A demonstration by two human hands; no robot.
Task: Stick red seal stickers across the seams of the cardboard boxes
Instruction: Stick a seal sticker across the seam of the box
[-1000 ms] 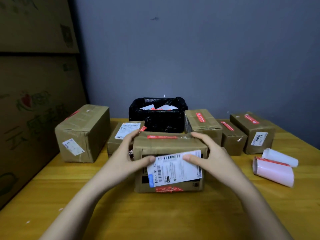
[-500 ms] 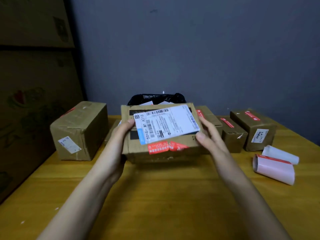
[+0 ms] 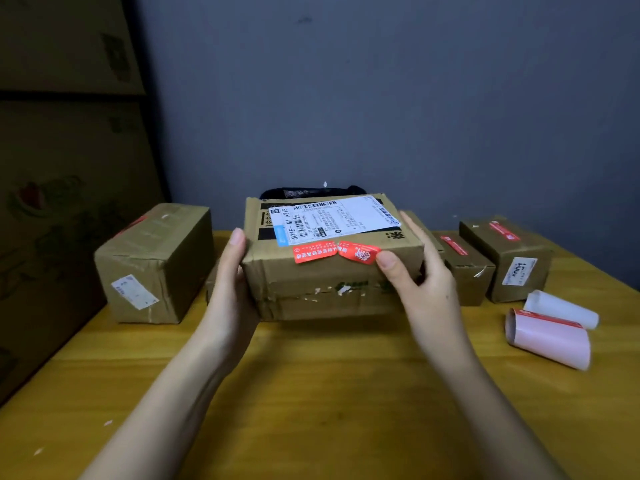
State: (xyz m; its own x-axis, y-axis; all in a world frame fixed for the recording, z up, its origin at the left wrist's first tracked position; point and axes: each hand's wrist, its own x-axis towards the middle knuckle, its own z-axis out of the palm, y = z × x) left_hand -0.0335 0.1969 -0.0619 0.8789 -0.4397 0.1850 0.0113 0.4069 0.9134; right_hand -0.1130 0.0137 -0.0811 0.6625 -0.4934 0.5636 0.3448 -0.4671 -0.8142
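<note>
Above the yellow bench [image 3: 311,393], both hands hold the cardboard box [image 3: 332,271] clear of the surface. The left hand [image 3: 230,289] has its grip clamped on the box's left end, and the right hand [image 3: 420,285] on its right end, thumb touching a red seal sticker [image 3: 337,251]. Behind that sticker lies a white shipping label [image 3: 332,218]. Right of the box lie sticker rolls [image 3: 550,329]; behind it stand more sealed boxes [image 3: 505,254].

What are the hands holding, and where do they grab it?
A cardboard box. The left hand grips its left side, the right hand its right side, thumb by the red sticker.
</note>
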